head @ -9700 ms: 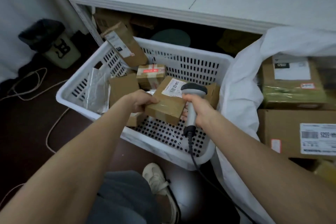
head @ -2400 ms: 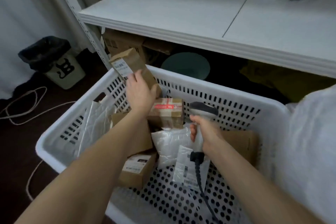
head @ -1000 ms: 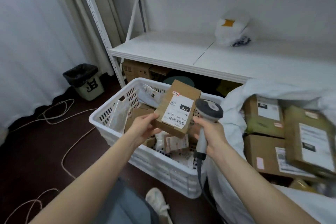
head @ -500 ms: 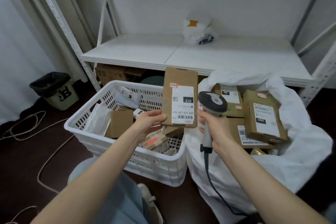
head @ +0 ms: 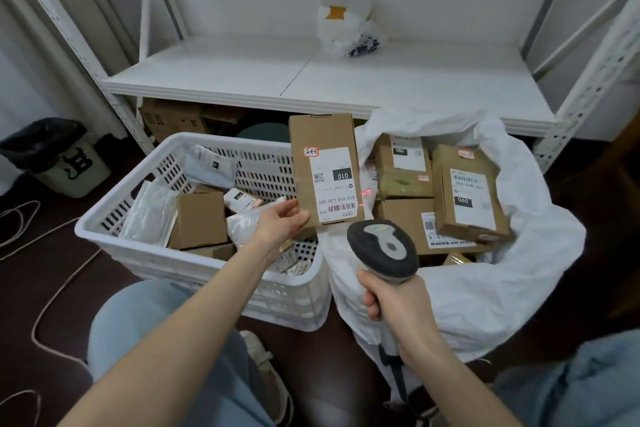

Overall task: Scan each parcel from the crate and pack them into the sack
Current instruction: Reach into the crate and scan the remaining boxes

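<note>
Left hand (head: 282, 224) pinches the bottom corner of a tall brown parcel (head: 323, 170), held upright above where crate (head: 194, 263) and sack (head: 485, 288) meet | right hand (head: 398, 302) grips the handle of a barcode scanner (head: 382, 246) just below the parcel | white crate holds more small boxes and bags | white sack holds labelled boxes

Bin (head: 74, 166), shelf (head: 242, 76) — bag (head: 349, 28) atop

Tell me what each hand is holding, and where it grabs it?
The left hand pinches the tall brown cardboard parcel with a white label at its bottom left corner. The right hand grips the grey handheld scanner round its handle.
</note>
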